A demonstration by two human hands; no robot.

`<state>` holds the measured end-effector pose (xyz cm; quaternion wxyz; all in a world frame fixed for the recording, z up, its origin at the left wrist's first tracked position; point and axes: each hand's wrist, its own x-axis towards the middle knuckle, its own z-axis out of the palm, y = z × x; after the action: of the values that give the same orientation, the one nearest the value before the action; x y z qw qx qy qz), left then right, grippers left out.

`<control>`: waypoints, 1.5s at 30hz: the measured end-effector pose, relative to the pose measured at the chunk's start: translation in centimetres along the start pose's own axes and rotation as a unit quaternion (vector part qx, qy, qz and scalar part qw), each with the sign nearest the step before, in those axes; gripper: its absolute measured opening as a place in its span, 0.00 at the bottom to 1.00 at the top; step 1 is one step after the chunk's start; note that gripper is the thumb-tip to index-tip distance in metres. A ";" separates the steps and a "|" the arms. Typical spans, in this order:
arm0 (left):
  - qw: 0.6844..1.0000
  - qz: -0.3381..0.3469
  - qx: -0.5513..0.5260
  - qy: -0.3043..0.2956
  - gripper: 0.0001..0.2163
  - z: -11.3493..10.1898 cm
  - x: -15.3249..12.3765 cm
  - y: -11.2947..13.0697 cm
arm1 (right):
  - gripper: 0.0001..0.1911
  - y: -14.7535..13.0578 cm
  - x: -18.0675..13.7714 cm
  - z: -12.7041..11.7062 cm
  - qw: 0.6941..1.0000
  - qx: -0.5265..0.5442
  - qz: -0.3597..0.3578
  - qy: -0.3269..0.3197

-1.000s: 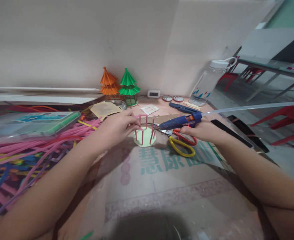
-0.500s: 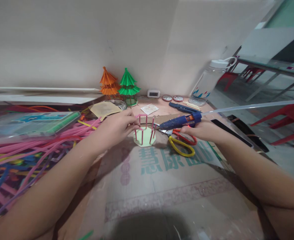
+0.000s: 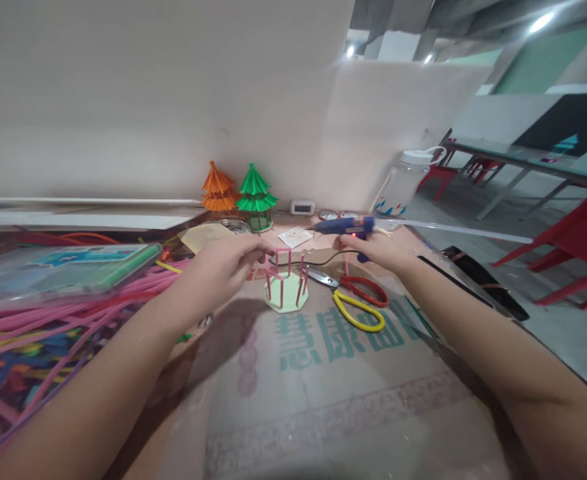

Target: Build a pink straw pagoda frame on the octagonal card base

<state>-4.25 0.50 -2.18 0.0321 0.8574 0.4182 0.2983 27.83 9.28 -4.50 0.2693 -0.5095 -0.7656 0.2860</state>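
Observation:
A small model with a pale green eight-sided base (image 3: pixel 286 303) and several upright pink posts (image 3: pixel 282 293) stands on the cardboard. Pink pipe cleaner (image 3: pixel 282 251) runs across some post tops at the back and left. My left hand (image 3: pixel 228 263) is closed at that left top edge, its fingertips pinching the pink pipe cleaner. In my right hand (image 3: pixel 373 248) is a blue glue gun (image 3: pixel 340 227), fingers wrapped round its handle, nozzle pointing left. The nozzle is apart from the model, behind and to its right. Scissors (image 3: pixel 358 303) with red and yellow handles lie beside the model.
Finished-looking orange (image 3: pixel 217 190) and green (image 3: pixel 256 193) pavilion models stand by the wall. A small digital clock (image 3: pixel 302 208) and a water bottle (image 3: pixel 403 183) are at the back. Pink pipe cleaners (image 3: pixel 138 287) and a clear plastic case (image 3: pixel 73 267) fill the left side.
My right hand has drawn the glue gun up and away from the posts, uncovering the scissors. My left hand stays at the model's left edge. The view has tilted upward.

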 end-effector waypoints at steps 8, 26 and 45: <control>0.990 -0.085 -0.108 0.018 0.11 0.5 -0.2 0.1 | 0.19 1.5 8.5 5.2 0.994 -0.091 0.055 0.028; 0.997 -0.059 -0.023 0.043 0.10 -0.5 -0.3 1.5 | 0.13 1.4 3.2 1.6 0.965 -0.259 -0.006 0.035; 0.995 -0.001 0.006 0.098 0.08 0.8 -1.1 4.6 | 0.06 -9.5 -4.3 5.4 0.858 -0.175 -0.446 0.184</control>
<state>-1.13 -3.11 -1.94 -0.0135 0.8240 0.4218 0.3781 19.55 1.37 -2.00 0.4107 -0.1952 -0.8847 -0.1027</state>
